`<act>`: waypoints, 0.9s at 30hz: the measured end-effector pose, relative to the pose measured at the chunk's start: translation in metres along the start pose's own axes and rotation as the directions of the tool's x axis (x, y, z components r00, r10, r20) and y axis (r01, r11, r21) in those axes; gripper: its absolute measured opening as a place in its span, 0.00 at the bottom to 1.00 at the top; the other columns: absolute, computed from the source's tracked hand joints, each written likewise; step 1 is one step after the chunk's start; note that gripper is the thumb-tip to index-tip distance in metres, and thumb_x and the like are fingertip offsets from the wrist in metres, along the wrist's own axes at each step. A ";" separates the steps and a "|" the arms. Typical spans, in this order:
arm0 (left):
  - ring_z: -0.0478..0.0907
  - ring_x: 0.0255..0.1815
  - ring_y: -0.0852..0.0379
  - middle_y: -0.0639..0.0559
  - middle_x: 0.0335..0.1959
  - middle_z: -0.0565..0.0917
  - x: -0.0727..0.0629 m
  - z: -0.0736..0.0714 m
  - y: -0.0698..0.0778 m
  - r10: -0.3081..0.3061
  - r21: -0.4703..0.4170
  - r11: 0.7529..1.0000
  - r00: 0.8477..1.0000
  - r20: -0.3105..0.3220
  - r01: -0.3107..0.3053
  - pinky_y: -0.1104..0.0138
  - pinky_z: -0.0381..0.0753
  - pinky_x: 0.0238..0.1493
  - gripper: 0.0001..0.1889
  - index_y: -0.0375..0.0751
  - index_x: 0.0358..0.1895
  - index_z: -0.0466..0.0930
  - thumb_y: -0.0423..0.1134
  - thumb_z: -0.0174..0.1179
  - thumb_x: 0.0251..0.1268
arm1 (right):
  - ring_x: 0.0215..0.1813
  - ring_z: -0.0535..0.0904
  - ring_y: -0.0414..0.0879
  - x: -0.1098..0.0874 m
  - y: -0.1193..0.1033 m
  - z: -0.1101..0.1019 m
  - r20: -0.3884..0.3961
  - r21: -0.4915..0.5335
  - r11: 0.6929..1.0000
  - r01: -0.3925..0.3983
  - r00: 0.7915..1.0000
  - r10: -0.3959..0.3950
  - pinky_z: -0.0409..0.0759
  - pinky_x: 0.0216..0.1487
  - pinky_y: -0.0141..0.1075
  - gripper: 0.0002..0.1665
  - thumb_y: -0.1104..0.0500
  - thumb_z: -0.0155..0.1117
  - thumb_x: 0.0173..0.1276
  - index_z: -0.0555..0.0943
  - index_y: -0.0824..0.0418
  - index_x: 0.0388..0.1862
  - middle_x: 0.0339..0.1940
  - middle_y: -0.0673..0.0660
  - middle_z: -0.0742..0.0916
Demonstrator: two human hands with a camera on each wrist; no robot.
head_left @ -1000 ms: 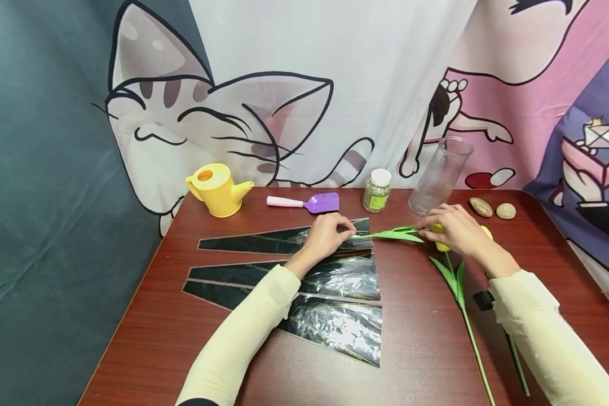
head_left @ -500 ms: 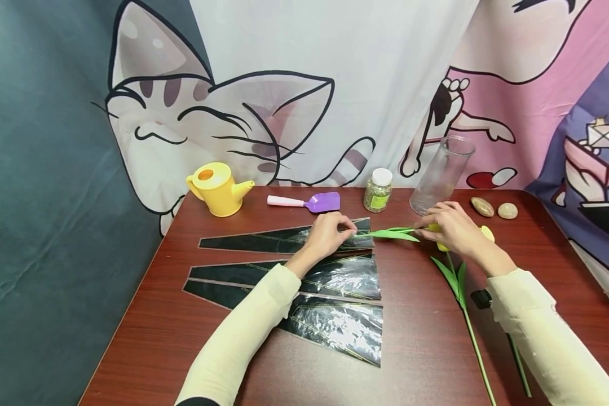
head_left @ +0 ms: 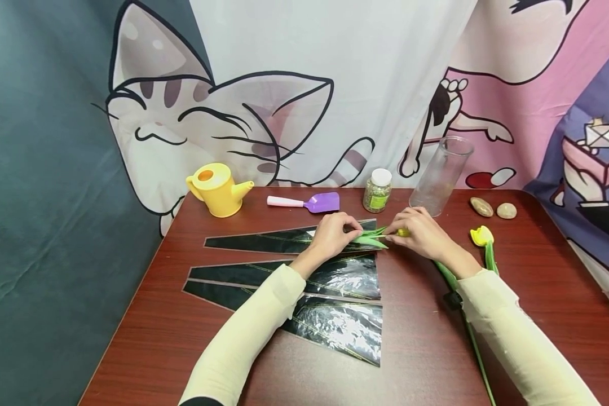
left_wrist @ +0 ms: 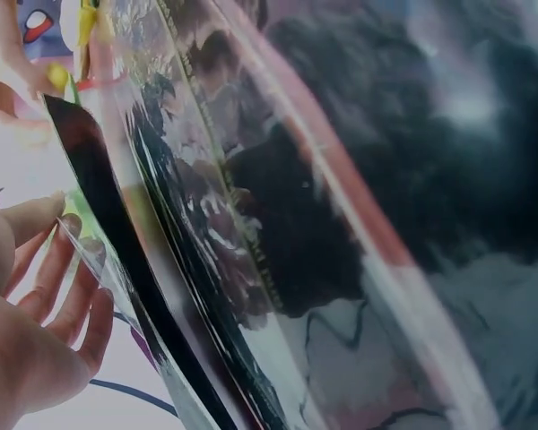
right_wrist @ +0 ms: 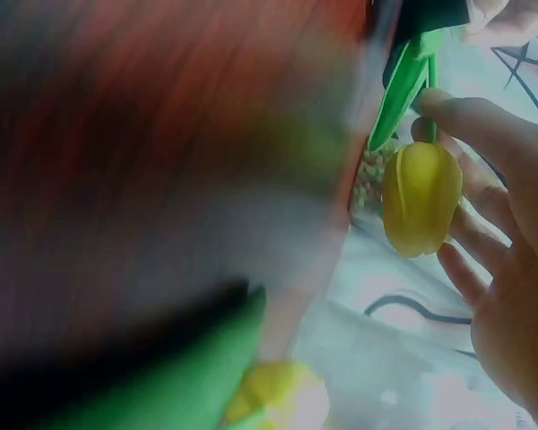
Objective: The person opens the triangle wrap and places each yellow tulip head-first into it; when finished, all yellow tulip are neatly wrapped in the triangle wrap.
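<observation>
Three black-and-clear flower sleeves lie on the table; the farthest sleeve [head_left: 264, 241] has its wide mouth to the right. My left hand [head_left: 332, 234] pinches the edge of that mouth, with some fingers seen through clear film in the left wrist view. Between thumb and fingers, my right hand [head_left: 418, 231] pinches a yellow tulip [right_wrist: 421, 197] by the stem, close below its bloom. The tulip's green leaves [head_left: 369, 241] reach into the mouth; its lower stem is hidden in the sleeve. Two more tulips lie to the right, one showing its yellow bloom [head_left: 481, 236].
Along the back stand a yellow watering can [head_left: 218, 192], a lidded jar [head_left: 378, 192] and a clear glass vase [head_left: 441, 175]. A purple scoop [head_left: 322, 202] lies between can and jar. Two stones [head_left: 481, 207] sit at the back right. The other sleeves [head_left: 335, 276] lie nearer me.
My right hand has moved left with the tulip, bringing its leaves into the sleeve's mouth. The farthest sleeve and my left hand have shifted slightly right.
</observation>
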State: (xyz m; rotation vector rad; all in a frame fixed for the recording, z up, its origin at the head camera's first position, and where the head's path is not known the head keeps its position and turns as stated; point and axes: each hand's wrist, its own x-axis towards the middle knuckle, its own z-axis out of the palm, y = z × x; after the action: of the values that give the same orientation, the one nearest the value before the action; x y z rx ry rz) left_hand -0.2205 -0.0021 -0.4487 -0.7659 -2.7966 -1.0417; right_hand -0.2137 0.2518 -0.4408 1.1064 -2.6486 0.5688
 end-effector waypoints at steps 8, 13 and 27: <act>0.77 0.41 0.63 0.64 0.34 0.81 0.001 0.005 -0.002 0.010 0.023 1.000 1.000 0.017 -0.011 0.69 0.73 0.47 0.03 0.53 0.35 0.89 0.45 0.68 0.62 | 0.43 0.74 0.46 0.006 -0.003 0.012 -0.003 0.050 0.999 -0.012 1.000 0.012 0.62 0.50 0.50 0.06 0.59 0.75 0.58 0.90 0.53 0.35 0.32 0.46 0.86; 0.77 0.40 0.63 0.64 0.33 0.80 0.002 0.008 -0.003 0.018 0.021 1.000 1.000 0.020 -0.019 0.69 0.72 0.46 0.02 0.54 0.35 0.89 0.44 0.69 0.62 | 0.43 0.75 0.47 0.006 -0.002 0.015 -0.017 0.053 0.999 -0.009 1.000 0.010 0.62 0.50 0.50 0.06 0.60 0.76 0.57 0.90 0.54 0.34 0.32 0.47 0.86; 0.77 0.39 0.64 0.63 0.33 0.80 0.001 0.007 -0.004 0.012 0.017 1.000 1.000 0.016 -0.012 0.71 0.73 0.45 0.03 0.53 0.35 0.89 0.44 0.69 0.62 | 0.46 0.75 0.46 -0.002 -0.003 0.007 -0.023 0.098 0.994 -0.055 0.998 0.058 0.62 0.49 0.50 0.10 0.60 0.75 0.59 0.89 0.52 0.40 0.38 0.47 0.85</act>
State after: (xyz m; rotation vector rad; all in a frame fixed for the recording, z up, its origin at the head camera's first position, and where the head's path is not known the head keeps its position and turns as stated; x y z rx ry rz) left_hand -0.2223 -0.0004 -0.4562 -0.7917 -2.8065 -1.0134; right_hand -0.2106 0.2481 -0.4464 1.0449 -2.6624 0.7253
